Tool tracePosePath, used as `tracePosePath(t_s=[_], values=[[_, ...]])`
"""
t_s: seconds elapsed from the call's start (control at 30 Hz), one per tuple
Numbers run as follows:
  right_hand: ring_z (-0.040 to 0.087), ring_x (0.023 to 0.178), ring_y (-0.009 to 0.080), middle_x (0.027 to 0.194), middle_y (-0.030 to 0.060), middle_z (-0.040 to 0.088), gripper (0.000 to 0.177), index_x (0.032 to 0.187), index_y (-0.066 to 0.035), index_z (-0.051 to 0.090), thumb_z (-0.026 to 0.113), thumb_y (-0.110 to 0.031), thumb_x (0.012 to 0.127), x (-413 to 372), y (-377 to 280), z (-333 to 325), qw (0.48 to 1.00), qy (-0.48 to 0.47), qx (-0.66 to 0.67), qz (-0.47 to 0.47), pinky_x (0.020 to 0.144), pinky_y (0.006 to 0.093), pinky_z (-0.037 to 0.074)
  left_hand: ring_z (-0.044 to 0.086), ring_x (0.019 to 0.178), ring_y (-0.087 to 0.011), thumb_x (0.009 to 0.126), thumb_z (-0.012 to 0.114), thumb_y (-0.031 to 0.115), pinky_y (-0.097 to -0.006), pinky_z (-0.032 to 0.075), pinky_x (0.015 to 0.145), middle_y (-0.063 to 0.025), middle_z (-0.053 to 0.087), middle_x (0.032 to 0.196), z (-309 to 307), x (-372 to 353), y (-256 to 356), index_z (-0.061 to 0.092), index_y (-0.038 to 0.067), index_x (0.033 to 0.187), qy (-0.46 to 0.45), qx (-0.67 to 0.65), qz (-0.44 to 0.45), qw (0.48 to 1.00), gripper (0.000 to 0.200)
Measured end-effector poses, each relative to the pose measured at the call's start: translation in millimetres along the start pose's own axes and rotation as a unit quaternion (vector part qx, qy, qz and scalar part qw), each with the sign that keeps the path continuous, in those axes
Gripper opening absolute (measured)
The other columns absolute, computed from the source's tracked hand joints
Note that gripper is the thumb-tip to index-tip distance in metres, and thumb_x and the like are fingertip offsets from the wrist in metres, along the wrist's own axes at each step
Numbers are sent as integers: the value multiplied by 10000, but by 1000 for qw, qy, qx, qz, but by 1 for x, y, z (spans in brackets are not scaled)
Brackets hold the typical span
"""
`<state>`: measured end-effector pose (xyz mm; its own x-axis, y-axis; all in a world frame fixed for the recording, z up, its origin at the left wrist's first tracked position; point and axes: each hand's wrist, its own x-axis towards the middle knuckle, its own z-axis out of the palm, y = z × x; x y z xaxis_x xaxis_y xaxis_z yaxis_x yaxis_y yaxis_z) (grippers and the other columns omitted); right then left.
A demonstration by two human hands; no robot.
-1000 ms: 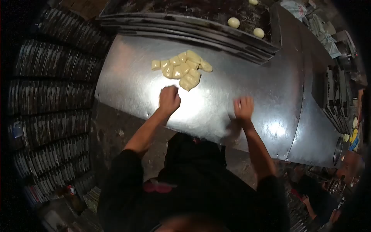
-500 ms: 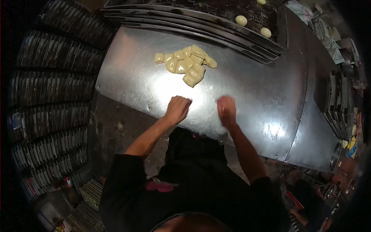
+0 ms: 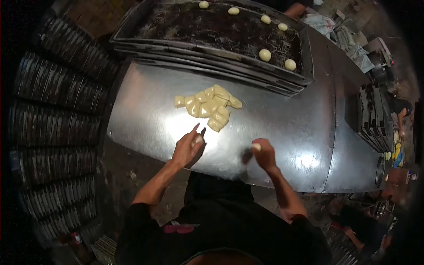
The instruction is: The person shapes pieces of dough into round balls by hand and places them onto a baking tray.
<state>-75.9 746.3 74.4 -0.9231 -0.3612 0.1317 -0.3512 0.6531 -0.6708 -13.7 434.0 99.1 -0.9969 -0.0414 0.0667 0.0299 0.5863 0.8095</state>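
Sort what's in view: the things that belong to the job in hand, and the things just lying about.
Apparently in the job:
dough
left hand
right hand, with ball
table
top tray

Apparently just lying about:
bag
racked trays
far-right tray stack

"What's on the shiny metal table point(image 3: 291, 132)?"
"Lumps of yellow dough point(image 3: 204, 106), bunched together, and a stack of trays point(image 3: 190, 28) along the far side"
"And to the right?"
"Another stack of trays point(image 3: 375, 117), near the table's end"
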Motion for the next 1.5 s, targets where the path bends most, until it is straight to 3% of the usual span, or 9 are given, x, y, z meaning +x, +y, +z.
tracePosePath(t_s=[0.33, 0.4, 0.5, 0.67, 0.83, 0.93, 1.17, 1.3, 1.5], values=[[621, 1010, 366, 1070, 200, 654, 390, 1087, -22, 644, 713, -275, 799, 363, -114, -21, 996, 89, -25, -6, 874, 434, 484, 589, 990, -394, 837, 645, 97, -445, 487, 851, -206, 623, 1070, -105, 337, 50, 523, 38, 1274, 161, 139, 256, 943, 458], [590, 1065, 374, 1110, 205, 640, 417, 1112, -11, 639, 712, -278, 801, 373, -102, 0, 990, 65, -112, -50, 903, 447, 472, 603, 1001, -380, 859, 642, 194, -472, 482, 860, -208, 623, 1128, -102, 351, 35, 591, 13, 1157, -72, 283, 84, 953, 352], [590, 997, 384, 1037, 195, 650, 294, 1045, -16, 658, 650, -237, 852, 323, -120, -2, 957, 226, -62, -169, 851, 447, 476, 643, 810, -368, 869, 634, 183, -449, 503, 768, -179, 673, 897, -96, 323, 20, 629, 29, 1045, 291, 181, 432, 834, 233], [615, 820, 372, 857, 175, 654, 169, 891, -102, 673, 609, -258, 886, 153, -71, 36, 979, -44, -110, 166, 705, 442, 485, 635, 802, -339, 852, 649, 267, -434, 507, 697, -165, 618, 860, -36, 101, -10, 638, 26, 891, -8, 15, -72, 997, 244], [603, 744, 391, 807, 191, 627, 260, 879, -65, 617, 652, -319, 835, 123, -50, 113, 969, 139, -135, -153, 674, 453, 477, 593, 817, -378, 786, 708, 189, -466, 491, 689, -198, 589, 880, 56, 68, -15, 591, -3, 928, 86, 124, -17, 988, 266], [614, 708, 324, 810, 158, 610, 263, 896, -50, 537, 714, -207, 782, 105, -69, 99, 970, -41, 119, 209, 656, 390, 483, 605, 805, -309, 770, 682, 89, -384, 492, 744, -179, 609, 917, 72, 48, -7, 520, -1, 882, 25, -1, -113, 993, 217], [637, 793, 181, 907, 118, 634, 276, 1012, 26, 469, 674, -97, 875, -13, 5, 7, 804, 140, 540, 208, 679, 305, 540, 636, 891, -250, 758, 634, 53, -363, 500, 817, -180, 643, 917, 24, 22, 20, 530, -14, 952, 24, -143, -242, 960, 230], [615, 867, 160, 983, 105, 615, 219, 1071, 4, 480, 616, -49, 908, -7, -15, -16, 807, 116, 553, 174, 746, 286, 509, 617, 938, -211, 832, 679, 207, -323, 480, 884, -164, 645, 990, 85, 47, 51, 503, 15, 1296, 109, 139, 245, 953, 532], [613, 819, 158, 965, 132, 631, 378, 1215, -18, 383, 609, -45, 913, -43, -36, -48, 801, 186, 549, 152, 748, 289, 501, 592, 820, -116, 906, 649, 254, -276, 488, 716, -80, 640, 887, 74, -13, 92, 601, -7, 1099, -218, -241, -108, 940, 327]])
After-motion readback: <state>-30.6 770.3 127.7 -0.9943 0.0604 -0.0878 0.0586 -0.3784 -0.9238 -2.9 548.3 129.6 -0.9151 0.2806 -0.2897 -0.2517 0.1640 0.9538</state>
